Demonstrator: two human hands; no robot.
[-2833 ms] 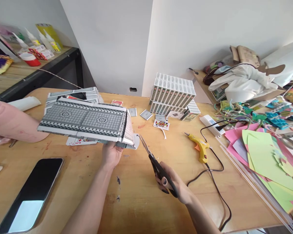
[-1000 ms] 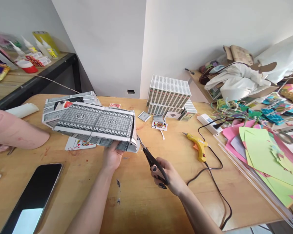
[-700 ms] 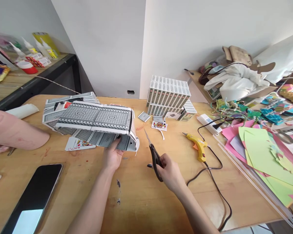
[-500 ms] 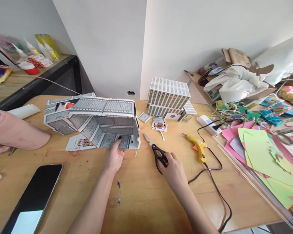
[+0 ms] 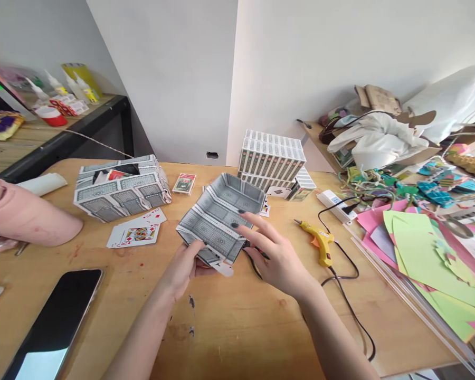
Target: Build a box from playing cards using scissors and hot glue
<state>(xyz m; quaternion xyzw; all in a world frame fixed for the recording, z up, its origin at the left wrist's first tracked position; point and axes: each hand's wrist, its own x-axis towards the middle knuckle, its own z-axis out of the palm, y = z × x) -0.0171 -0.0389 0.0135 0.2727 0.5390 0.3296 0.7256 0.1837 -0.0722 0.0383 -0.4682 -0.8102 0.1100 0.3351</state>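
An open-topped box made of grey-patterned playing cards (image 5: 217,229) is tilted over the table. My left hand (image 5: 184,269) grips its near left corner, thumb on top and fingers underneath. A white card end pokes out at the box's near edge. My right hand (image 5: 277,253) has its fingers spread, two of them reaching over the box's right edge; whether they touch it I cannot tell. Under that hand lie black-handled scissors (image 5: 254,264), mostly hidden. A second playing-card box (image 5: 121,187) stands to the left, and loose playing cards (image 5: 136,235) lie in front of it.
Card packs (image 5: 271,153) are stacked by the wall, with a single pack (image 5: 184,183) farther left. A yellow glue gun (image 5: 319,243) and its cord lie right, near a power strip (image 5: 338,206). Coloured paper (image 5: 423,258) covers the right side. A phone (image 5: 53,322) lies front left.
The held box has moved away from the other box, turning its inside upward and covering part of the scissors. My right hand has let go of the scissors and risen to the box.
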